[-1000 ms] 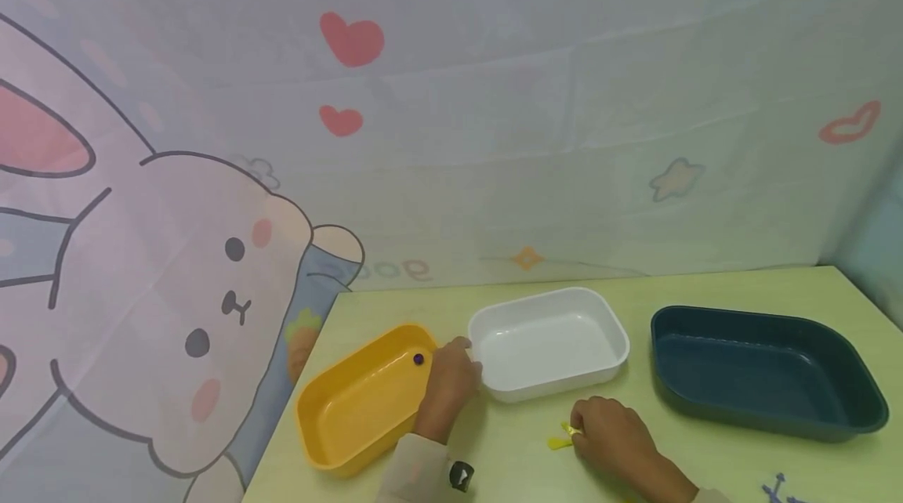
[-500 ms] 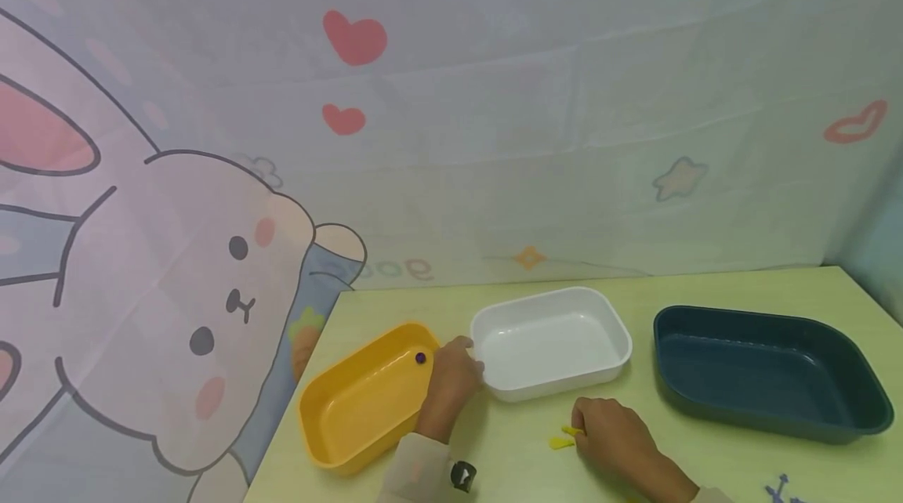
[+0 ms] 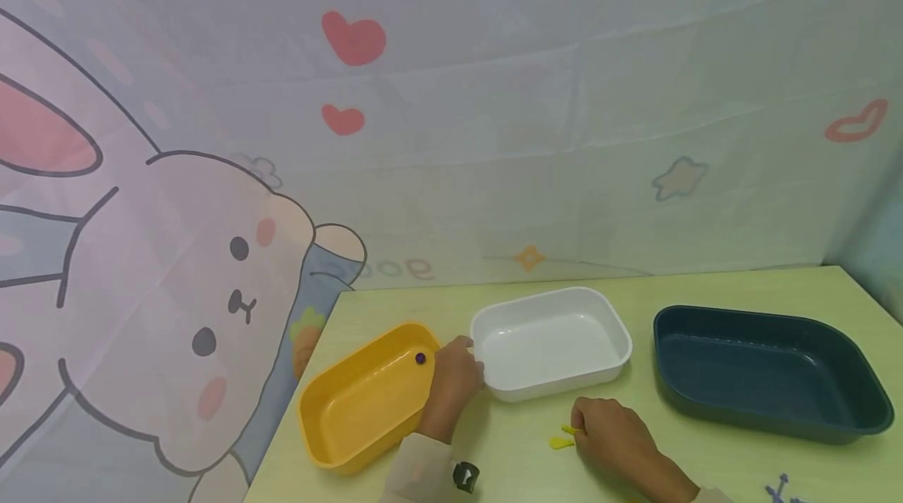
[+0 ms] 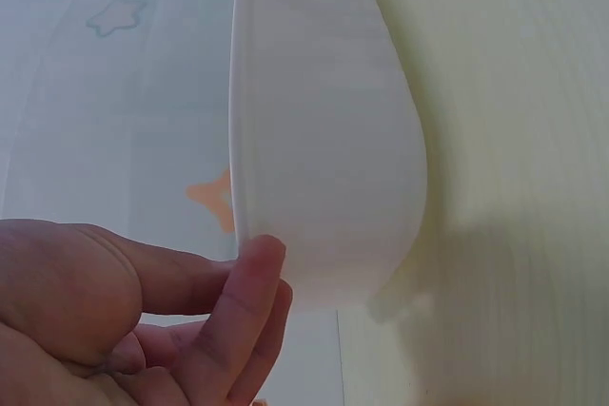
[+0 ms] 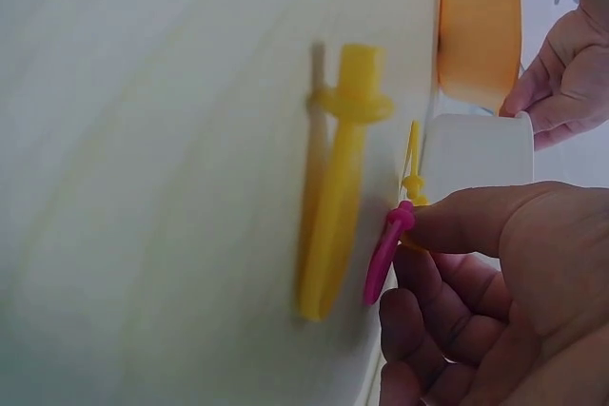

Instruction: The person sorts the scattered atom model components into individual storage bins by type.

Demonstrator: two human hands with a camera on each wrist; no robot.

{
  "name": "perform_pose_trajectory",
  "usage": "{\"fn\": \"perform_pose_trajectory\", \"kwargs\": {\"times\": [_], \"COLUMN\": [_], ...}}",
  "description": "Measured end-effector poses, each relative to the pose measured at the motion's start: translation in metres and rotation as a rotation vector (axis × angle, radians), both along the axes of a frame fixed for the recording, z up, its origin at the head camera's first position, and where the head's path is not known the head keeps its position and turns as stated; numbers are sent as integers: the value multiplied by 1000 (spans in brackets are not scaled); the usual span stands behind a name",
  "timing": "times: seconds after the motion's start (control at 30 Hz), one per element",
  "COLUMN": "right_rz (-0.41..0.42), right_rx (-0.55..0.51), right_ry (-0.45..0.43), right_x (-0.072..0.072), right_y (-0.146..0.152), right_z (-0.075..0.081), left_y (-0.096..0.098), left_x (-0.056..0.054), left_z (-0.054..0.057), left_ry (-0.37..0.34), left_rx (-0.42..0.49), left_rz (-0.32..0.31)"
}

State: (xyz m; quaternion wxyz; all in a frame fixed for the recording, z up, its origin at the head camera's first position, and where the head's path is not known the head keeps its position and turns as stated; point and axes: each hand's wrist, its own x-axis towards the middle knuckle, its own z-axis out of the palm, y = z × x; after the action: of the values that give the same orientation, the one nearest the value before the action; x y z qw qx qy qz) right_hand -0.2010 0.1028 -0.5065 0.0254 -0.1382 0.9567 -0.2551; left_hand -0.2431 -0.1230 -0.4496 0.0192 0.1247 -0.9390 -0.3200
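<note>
My left hand (image 3: pixel 455 374) pinches the left rim of a white plastic basin (image 4: pixel 324 140) between thumb and fingers. In front of that basin, my right hand (image 3: pixel 615 436) is low at the table, thumb and forefinger closed at the handle end of a small yellow toy sword (image 5: pixel 413 154). A pink toy sword (image 5: pixel 385 254) lies against the thumb tip. Nearer the right wrist camera, another yellow toy sword (image 5: pixel 338 197) lies on the table. Yellow ends (image 3: pixel 562 443) stick out left of the right fingertips in the head view; the fingers hide the rest.
A yellow basin (image 3: pixel 367 401) with a small dark purple ball (image 3: pixel 420 359) inside stands at left. The dark teal basin (image 3: pixel 769 370) is at right. Purple toy pieces (image 3: pixel 779 487) lie near the front right. A printed cloth (image 3: pixel 494 135) hangs behind the table.
Both hands keep nearly the same place. The whole head view has shifted slightly.
</note>
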Motion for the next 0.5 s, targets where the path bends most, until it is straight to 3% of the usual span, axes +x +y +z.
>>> {"fn": "perform_pose_trajectory", "kwargs": {"times": [0.5], "right_rz": [0], "right_rx": [-21], "right_ry": [3], "right_x": [-1], "right_y": [1], "right_z": [8], "left_y": [-2], "left_x": [-1], "left_z": [-3], "left_ry": [13], "left_rx": [-84], "left_rz": [-19]}}
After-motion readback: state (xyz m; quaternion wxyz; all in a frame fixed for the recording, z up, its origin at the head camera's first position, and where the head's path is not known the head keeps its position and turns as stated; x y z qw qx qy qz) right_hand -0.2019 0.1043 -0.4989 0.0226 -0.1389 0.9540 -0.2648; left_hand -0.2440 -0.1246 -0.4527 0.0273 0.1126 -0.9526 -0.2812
